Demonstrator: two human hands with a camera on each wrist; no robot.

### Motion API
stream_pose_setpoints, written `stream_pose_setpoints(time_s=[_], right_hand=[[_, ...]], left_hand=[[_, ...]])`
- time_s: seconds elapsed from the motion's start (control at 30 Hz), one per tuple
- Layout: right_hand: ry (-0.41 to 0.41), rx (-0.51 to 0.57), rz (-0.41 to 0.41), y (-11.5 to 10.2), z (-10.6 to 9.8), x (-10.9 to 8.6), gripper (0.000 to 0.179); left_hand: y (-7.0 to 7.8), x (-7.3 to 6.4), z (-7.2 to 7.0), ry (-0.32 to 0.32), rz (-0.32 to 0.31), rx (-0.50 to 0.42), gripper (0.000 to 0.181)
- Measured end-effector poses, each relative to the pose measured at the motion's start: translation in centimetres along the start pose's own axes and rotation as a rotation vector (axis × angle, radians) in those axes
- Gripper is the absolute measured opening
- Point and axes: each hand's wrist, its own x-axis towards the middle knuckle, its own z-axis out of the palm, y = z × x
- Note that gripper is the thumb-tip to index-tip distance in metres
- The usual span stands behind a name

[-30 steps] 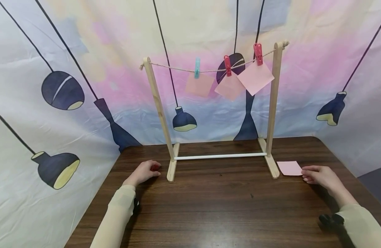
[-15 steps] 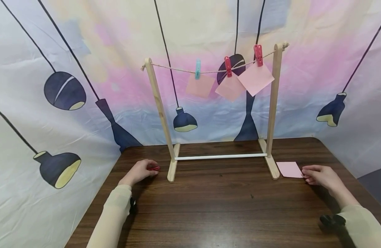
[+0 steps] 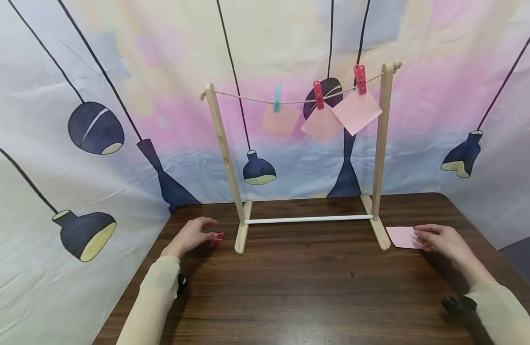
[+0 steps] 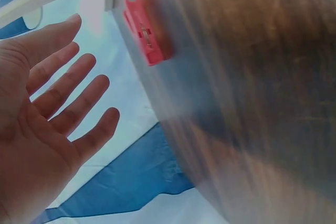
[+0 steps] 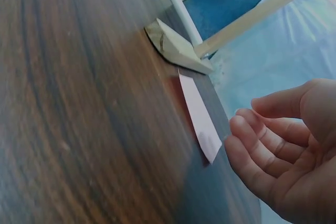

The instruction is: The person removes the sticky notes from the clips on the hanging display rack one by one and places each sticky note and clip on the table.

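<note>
A red clothespin (image 4: 143,30) lies on the table by the foot of a wooden stand. My left hand (image 3: 192,235) hovers beside it with spread fingers, holding nothing; a gap between hand and clothespin shows in the left wrist view. A square pink paper note (image 5: 199,116) lies flat near the stand's right foot. Over its near edge is my right hand (image 3: 440,242), fingers loosely bent and thumb near the fingertips. The right wrist view shows those fingertips just off the paper, with nothing between them.
The wooden stand (image 3: 380,143) carries a string (image 3: 247,97) between its posts. Three pink notes hang there, pinned by a blue clothespin (image 3: 277,98) and two red clothespins (image 3: 318,95). A white rod (image 3: 308,219) joins the feet. A printed cloth (image 3: 174,57) backs the table (image 3: 299,297).
My left hand has let go of the red clothespin and its fingers have spread. My right hand has shifted slightly left, now overlapping the note's edge. The head view has tilted a little.
</note>
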Motion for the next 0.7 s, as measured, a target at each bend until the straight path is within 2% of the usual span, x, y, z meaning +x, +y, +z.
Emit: stream_pose_setpoints(time_s=[0.2, 0.33, 0.53, 0.7], right_hand=[[0.008, -0.028, -0.021, -1.3, 0.7, 0.3, 0.046], [0.028, -0.031, -0.047, -2.1, 1.3, 0.6, 0.048], [0.038, 0.001, -0.118, -3.3, 2.2, 1.0, 0.050], [0.024, 0.039, -0.136, -4.6, 3.1, 1.6, 0.050]], left_hand=[[1.4, 0.0, -1.1, 0.012, 0.040, -0.002, 0.041], [2.5, 0.1, -2.0, 0.034, 0.093, 0.039, 0.041], [4.6, 0.3, -3.0, 0.079, 0.157, 0.058, 0.040], [6.3, 0.4, -3.3, 0.102, 0.192, 0.060, 0.041]])
